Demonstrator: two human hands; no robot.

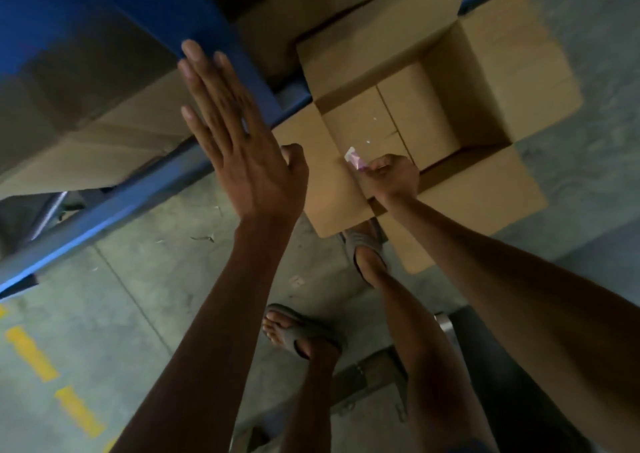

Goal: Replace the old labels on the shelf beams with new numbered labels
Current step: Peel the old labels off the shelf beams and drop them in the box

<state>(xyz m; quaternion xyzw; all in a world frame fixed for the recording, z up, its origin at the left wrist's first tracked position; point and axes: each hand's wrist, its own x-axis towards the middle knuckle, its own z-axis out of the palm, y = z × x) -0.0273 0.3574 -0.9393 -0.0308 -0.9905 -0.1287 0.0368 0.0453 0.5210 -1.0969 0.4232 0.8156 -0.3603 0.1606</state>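
Head view: the left hand is raised flat, fingers straight and released, before the blue metal shelf beam. The right hand has its fingers pinched on a crumpled white-and-pink label scrap above the open brown cardboard box on the concrete floor

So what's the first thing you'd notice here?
The left hand stands out, held flat with fingers spread against the blue shelf beam. To its right, the right hand pinches a crumpled pink-and-white label scrap over an open cardboard box on the floor.
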